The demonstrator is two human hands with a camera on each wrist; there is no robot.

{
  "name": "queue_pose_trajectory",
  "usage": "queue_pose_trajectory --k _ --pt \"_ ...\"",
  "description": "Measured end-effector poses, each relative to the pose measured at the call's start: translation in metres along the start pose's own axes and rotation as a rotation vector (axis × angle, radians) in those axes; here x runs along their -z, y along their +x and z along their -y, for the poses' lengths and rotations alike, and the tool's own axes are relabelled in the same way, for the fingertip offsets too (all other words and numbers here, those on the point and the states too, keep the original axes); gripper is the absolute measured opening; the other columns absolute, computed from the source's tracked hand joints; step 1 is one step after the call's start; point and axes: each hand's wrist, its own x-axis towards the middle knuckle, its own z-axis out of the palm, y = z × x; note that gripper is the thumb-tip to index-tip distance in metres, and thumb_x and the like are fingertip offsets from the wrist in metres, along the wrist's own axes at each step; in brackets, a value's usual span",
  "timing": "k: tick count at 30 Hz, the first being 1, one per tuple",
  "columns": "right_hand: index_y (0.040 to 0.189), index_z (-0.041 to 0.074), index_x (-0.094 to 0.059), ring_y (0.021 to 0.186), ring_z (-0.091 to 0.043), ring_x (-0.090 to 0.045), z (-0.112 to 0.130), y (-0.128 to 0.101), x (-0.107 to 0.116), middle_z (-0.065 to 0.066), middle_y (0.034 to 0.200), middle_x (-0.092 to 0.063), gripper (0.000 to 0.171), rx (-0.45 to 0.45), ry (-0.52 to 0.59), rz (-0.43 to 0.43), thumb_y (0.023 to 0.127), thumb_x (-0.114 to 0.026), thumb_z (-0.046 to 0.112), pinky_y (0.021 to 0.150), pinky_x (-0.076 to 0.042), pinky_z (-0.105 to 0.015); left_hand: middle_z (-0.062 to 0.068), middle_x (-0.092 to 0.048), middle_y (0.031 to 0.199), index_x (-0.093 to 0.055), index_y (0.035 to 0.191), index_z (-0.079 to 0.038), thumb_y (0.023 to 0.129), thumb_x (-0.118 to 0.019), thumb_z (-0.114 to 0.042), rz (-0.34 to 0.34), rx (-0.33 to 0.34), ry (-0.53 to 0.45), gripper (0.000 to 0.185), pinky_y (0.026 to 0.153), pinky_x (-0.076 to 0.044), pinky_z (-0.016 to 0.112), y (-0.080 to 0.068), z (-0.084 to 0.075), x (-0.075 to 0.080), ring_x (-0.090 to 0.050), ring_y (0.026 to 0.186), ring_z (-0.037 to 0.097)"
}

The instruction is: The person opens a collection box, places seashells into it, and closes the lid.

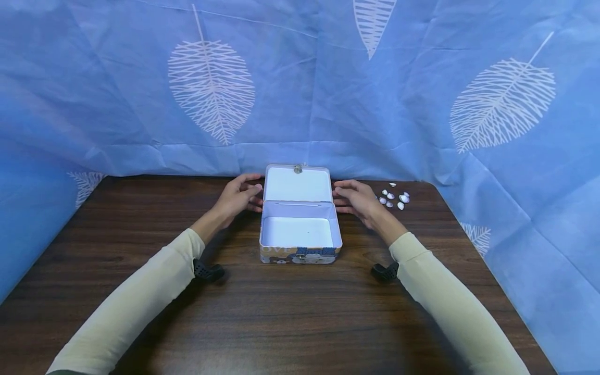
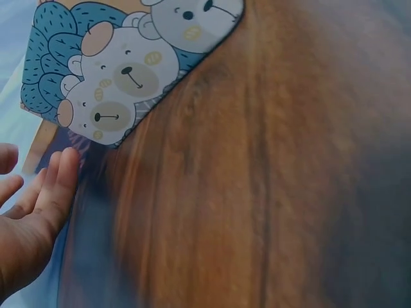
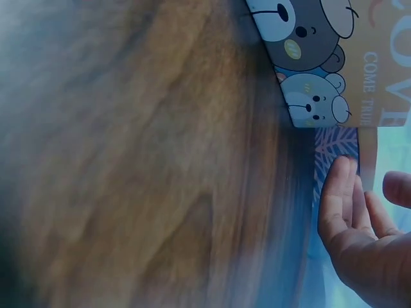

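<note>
Centre of the dark wooden table, toward its far edge: tin box, lid swung up and open, white inside, nothing visible in it. Left hand at the lid's left edge, right hand at its right edge; fingers loosely straight, slightly apart, touching or just beside the lid, gripping nothing. Small shells lie just right of the right hand. Risk, as I judge it: lid stands propped only by its hinge, so an uneven nudge could drop it shut on fingertips or skid the box; a right-hand sweep could scatter the shells.
</note>
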Motion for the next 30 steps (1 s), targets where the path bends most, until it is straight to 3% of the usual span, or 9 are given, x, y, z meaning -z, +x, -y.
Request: queue_pose_trajectory --k 4,19,26,30 --pt "0.166 0.003 -0.049 0.118 -0.017 -0.076 -0.002 -0.009 0.008 -0.025 0.162 -0.058 0.052 0.012 -0.032 0.017 0.121 -0.056 0.027 0.106 -0.067 -0.037 0.021 -0.061 0.140 -0.046 0.169 -0.008 0.119 -0.058 -0.018 0.006 0.008 0.023 0.052 0.081 -0.071 0.034 -0.005 0.001 0.003 -0.073 0.093 0.019" --pt "0.164 -0.004 -0.048 0.107 -0.008 -0.079 -0.006 -0.042 0.045 -0.027 0.156 -0.062 0.053 0.022 -0.129 0.014 0.122 -0.052 0.027 0.096 -0.069 -0.031 0.025 -0.055 0.157 -0.044 0.169 -0.007 0.119 -0.061 -0.031 0.053 0.003 0.112 0.059 0.100 -0.070 0.044 -0.034 0.007 0.013 -0.066 0.131 0.039" --pt "0.166 -0.003 -0.046 0.110 -0.007 -0.079 -0.011 -0.050 0.064 -0.026 0.157 -0.062 0.054 0.032 -0.181 0.013 0.123 -0.048 0.030 0.097 -0.069 -0.032 0.021 -0.056 0.153 -0.047 0.168 -0.010 0.116 -0.065 -0.034 0.072 0.013 0.132 0.060 0.102 -0.069 0.047 -0.048 0.007 0.014 -0.064 0.136 0.041" --pt "0.165 -0.003 -0.049 0.108 -0.006 -0.080 -0.014 -0.052 0.074 -0.019 0.149 -0.068 0.054 0.029 -0.191 -0.003 0.122 -0.050 0.030 0.095 -0.069 -0.032 0.020 -0.058 0.150 -0.049 0.165 -0.009 0.115 -0.067 -0.031 0.078 0.022 0.117 0.057 0.102 -0.069 0.047 -0.055 0.008 0.012 -0.065 0.137 0.042"
